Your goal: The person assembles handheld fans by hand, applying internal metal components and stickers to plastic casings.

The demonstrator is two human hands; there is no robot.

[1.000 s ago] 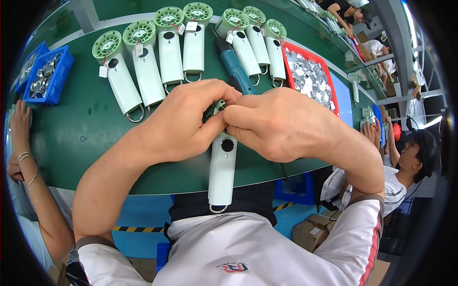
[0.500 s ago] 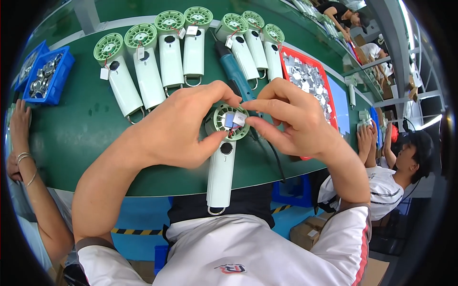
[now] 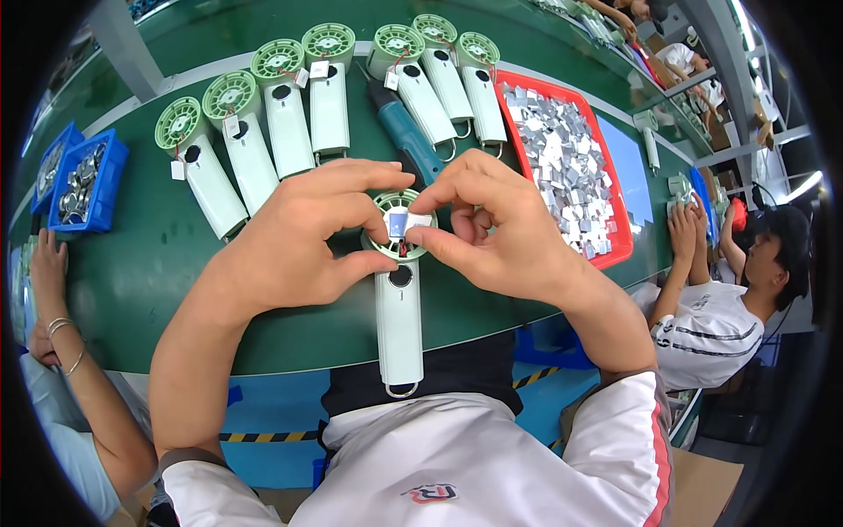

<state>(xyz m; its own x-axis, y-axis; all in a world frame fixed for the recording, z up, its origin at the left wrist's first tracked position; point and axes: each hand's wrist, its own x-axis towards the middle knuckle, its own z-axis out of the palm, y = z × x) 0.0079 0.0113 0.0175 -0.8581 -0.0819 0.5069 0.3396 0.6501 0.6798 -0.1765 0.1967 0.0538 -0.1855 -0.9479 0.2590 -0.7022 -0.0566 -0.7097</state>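
Seven fans (image 3: pixel 288 132) line the green table (image 3: pixel 132 294) above blue flooring (image 3: pixel 272 404), left hand (image 3: pixel 307 237) spread, right hand (image 3: pixel 492 224) pinching a white piece (image 3: pixel 420 220).

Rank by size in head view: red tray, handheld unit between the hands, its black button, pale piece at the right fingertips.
Red tray
Handheld unit
Black button, pale piece: too alike to rank

Bright, even light over the grip of the right hand (image 3: pixel 500 224)! Far right of it, a lamp (image 3: pixel 803 186) glares white; below it, the table (image 3: pixel 294 347) edge bows, blackness swallowing the corners.
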